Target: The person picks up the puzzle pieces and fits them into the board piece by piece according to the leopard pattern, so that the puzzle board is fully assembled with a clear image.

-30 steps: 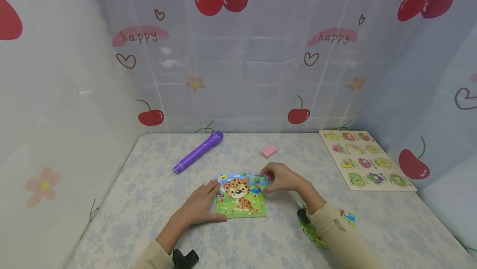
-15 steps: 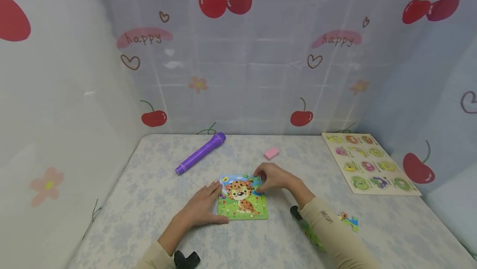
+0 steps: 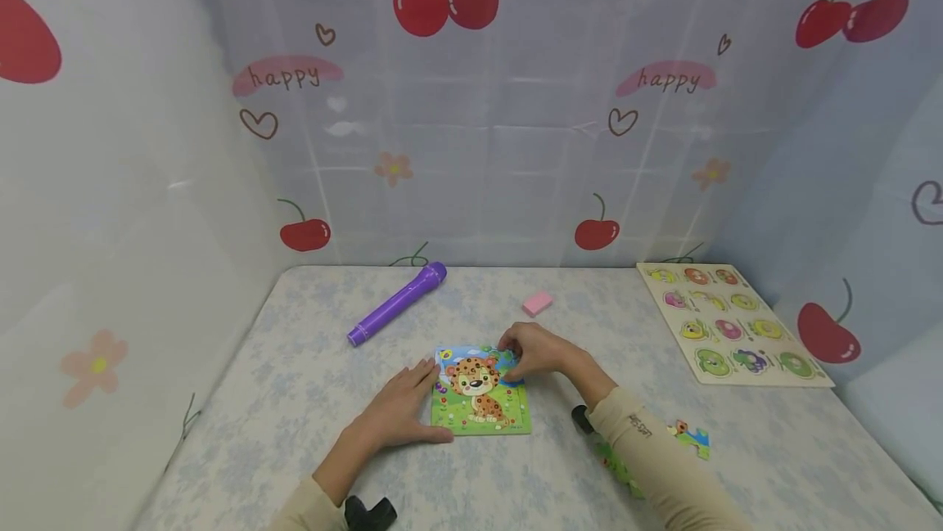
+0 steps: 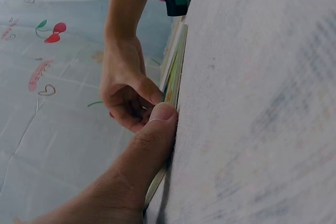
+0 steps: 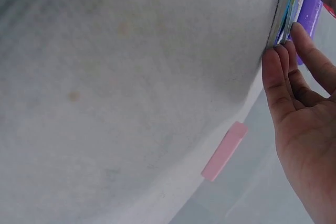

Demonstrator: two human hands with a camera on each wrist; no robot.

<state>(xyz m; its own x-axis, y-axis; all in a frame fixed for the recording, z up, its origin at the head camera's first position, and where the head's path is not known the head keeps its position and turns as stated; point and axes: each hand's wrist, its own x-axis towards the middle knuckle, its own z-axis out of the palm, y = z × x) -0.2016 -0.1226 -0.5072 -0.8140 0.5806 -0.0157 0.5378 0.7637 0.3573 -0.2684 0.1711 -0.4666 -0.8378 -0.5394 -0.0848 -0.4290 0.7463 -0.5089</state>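
Observation:
A square jigsaw puzzle board (image 3: 479,408) with a leopard cub picture lies on the table in the head view. My left hand (image 3: 401,408) rests at its left side, fingers extended, the thumb along the near edge. At the upper right part of the board, my right hand (image 3: 543,351) pinches a puzzle piece (image 3: 508,362), mostly covered by the fingers. In the right wrist view that piece (image 5: 294,6) sits slightly tilted over the board, with fingertips (image 5: 272,59) against the board's edge. How far the piece is seated cannot be told.
Loose puzzle pieces (image 3: 692,438) lie to the right; green ones (image 3: 620,465) are partly hidden by the right sleeve. Behind the board are a purple toy microphone (image 3: 398,304) and a pink block (image 3: 537,303). A wooden fruit board (image 3: 737,326) lies at the back right.
My right hand has shifted slightly left over the puzzle's upper right corner, bringing the piece onto the board. The left hand holds its place. The head view has moved slightly.

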